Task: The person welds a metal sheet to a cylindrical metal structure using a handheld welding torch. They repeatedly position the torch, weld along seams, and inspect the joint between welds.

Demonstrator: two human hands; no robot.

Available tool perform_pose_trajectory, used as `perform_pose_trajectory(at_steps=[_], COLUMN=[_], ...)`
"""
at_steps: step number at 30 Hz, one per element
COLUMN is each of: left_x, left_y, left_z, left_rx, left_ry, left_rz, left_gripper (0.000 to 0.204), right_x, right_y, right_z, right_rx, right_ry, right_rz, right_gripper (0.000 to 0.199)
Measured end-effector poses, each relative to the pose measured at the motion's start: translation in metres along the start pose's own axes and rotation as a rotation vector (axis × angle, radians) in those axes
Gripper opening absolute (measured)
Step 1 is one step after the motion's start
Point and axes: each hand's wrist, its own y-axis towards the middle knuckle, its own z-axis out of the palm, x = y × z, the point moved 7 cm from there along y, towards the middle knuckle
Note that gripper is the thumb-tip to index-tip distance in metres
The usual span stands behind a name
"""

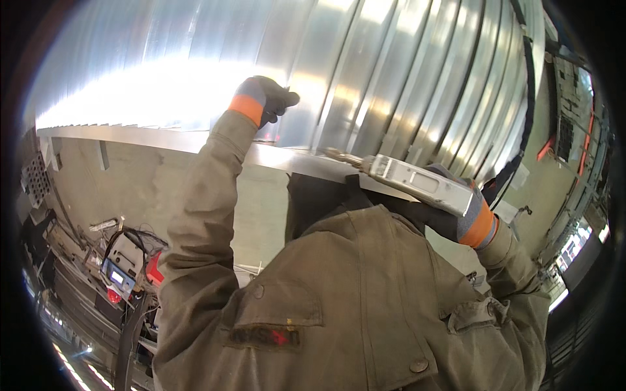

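Observation:
My left hand (270, 100), in a dark glove with a grey and orange cuff, is raised over the shiny ribbed metal panel (365, 78), near its front edge. Its fingers are curled in, and whatever they may hold is hidden. In my right hand (466, 215), gloved the same way, is a welding gun (424, 182) with a boxy light grey body. The gun lies slantwise along the panel's front rail (280, 156), its metal nozzle (343, 157) pointing left. Faint red light spots show on the metal between the nozzle and my left wrist.
A black cable (527, 98) runs down the panel's right side toward my right hand. Low on the left stands equipment with a small lit screen (117, 277), wires and red parts (154, 268). Concrete floor (124, 182) shows below the panel. Racks and metal parts line both sides.

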Motion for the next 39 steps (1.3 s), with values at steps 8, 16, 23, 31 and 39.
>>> perform_pose_trajectory(at_steps=[8, 16, 23, 31, 39], left_x=[-0.001, -0.003, -0.004, -0.004, -0.011], left_y=[-0.007, -0.014, -0.013, -0.016, -0.022], left_z=[0.004, -0.003, 0.001, 0.001, -0.004], left_rx=[-0.002, 0.018, 0.023, 0.0, -0.04], left_ry=[-0.06, -0.1, -0.102, -0.071, -0.214], left_rz=[-0.089, -0.008, -0.05, 0.01, -0.088], left_gripper=[0.049, 0.049, 0.048, 0.049, 0.036], right_x=[-0.011, -0.032, -0.047, -0.056, -0.059], right_y=[0.098, 0.118, 0.135, 0.142, 0.143], right_z=[-0.008, 0.003, 0.015, 0.043, 0.05], right_rx=[0.01, 0.095, 0.176, 0.306, 0.316], right_ry=[0.538, 0.552, 0.465, 0.511, 0.538], right_rz=[0.075, 0.055, 0.029, 0.02, 0.001], right_gripper=[0.041, 0.045, 0.043, 0.045, 0.042])
